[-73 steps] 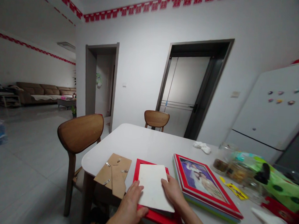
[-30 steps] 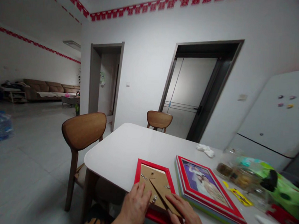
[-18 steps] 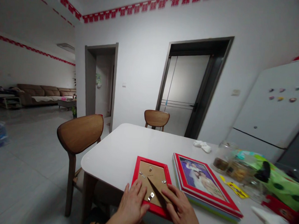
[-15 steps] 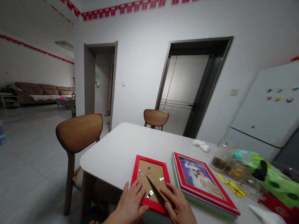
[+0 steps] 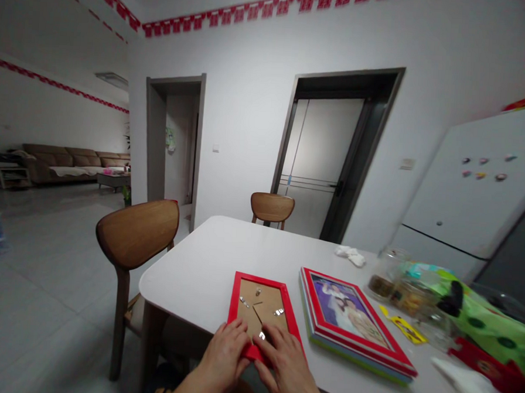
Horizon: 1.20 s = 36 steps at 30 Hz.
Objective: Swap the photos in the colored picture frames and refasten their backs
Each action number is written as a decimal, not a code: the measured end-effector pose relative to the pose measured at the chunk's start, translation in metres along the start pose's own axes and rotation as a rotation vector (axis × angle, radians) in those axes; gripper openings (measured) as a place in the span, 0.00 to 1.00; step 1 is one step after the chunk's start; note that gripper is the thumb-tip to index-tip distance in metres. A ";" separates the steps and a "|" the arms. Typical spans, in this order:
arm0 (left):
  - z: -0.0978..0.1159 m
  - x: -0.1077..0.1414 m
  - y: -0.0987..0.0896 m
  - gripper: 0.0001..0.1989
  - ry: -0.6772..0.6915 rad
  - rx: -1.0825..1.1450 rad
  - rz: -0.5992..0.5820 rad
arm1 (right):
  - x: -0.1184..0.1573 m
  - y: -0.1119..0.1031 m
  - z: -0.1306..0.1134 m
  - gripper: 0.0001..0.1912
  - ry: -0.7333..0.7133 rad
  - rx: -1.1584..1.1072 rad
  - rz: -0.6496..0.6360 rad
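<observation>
A red picture frame lies face down on the white table, with a brown cardboard backing seated in it. Several small metal clips sit on the backing, and a thin slit marks its stand flap. My left hand grips the frame's lower left edge. My right hand lies beside it, fingers over the lower backing and the near edge, partly hiding that end. To the right, touching neither hand, lies a stack of red-edged framed photos.
Glass jars, a green spotted bag, a yellow tag, a red packet and white plastic crowd the table's right side. A white cloth lies behind. Wooden chairs stand at the table's far-left edge.
The white sheet has gone from view and the cardboard backing now sits in the red frame. My hands have come together at the frame's near edge, and the stand flap lies flatter.
</observation>
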<state>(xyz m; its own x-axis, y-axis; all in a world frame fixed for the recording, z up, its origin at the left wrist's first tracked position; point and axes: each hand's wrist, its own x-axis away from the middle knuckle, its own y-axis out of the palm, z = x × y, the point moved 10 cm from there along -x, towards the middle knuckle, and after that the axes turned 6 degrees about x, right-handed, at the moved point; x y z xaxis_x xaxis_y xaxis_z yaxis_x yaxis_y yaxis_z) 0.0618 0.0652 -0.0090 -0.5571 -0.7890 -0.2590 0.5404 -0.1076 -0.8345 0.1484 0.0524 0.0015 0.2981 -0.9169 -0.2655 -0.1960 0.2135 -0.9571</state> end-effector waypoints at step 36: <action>-0.002 0.012 -0.026 0.15 -0.058 0.063 -0.006 | -0.015 -0.025 0.014 0.16 0.008 -0.126 0.095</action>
<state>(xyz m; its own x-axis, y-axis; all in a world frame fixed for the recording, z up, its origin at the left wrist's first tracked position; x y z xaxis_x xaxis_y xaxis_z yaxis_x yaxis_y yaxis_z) 0.0401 0.0599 0.0093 -0.5240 -0.8219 -0.2235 0.5768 -0.1493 -0.8031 0.1624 0.0651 0.0281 0.2652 -0.8973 -0.3528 -0.3385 0.2559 -0.9055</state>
